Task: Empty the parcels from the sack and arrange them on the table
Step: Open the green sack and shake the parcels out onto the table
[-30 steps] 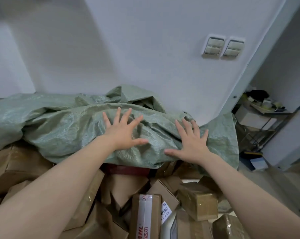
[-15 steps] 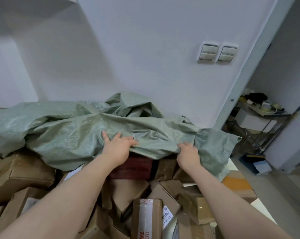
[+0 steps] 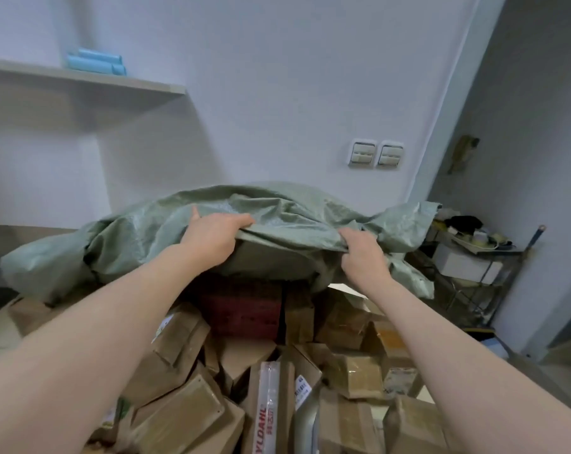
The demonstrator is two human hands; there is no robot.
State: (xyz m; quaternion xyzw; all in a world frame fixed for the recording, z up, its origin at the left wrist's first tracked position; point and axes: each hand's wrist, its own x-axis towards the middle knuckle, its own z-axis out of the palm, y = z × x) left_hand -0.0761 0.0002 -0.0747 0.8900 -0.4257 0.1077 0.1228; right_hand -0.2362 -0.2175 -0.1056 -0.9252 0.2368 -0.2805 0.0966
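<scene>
A green woven sack (image 3: 120, 247) lies draped over the far side of a heap of parcels. My left hand (image 3: 212, 234) grips the sack's near edge, fingers curled over the fabric. My right hand (image 3: 359, 250) grips the same edge further right. The edge is raised off the heap. Under it show a dark red box (image 3: 241, 309) and several brown cardboard parcels (image 3: 179, 342). A taped parcel with red lettering (image 3: 267, 407) lies at the front. The table is hidden beneath the heap.
A wall shelf (image 3: 81, 80) with blue rolls (image 3: 95, 62) hangs at upper left. Two light switches (image 3: 376, 154) sit on the wall. A wire rack (image 3: 467, 267) with a white box and clutter stands at the right, by a doorway.
Both hands went from flat on the sack to gripping its near edge, then lifted it, uncovering the red box and parcels beneath. My view tilted upward.
</scene>
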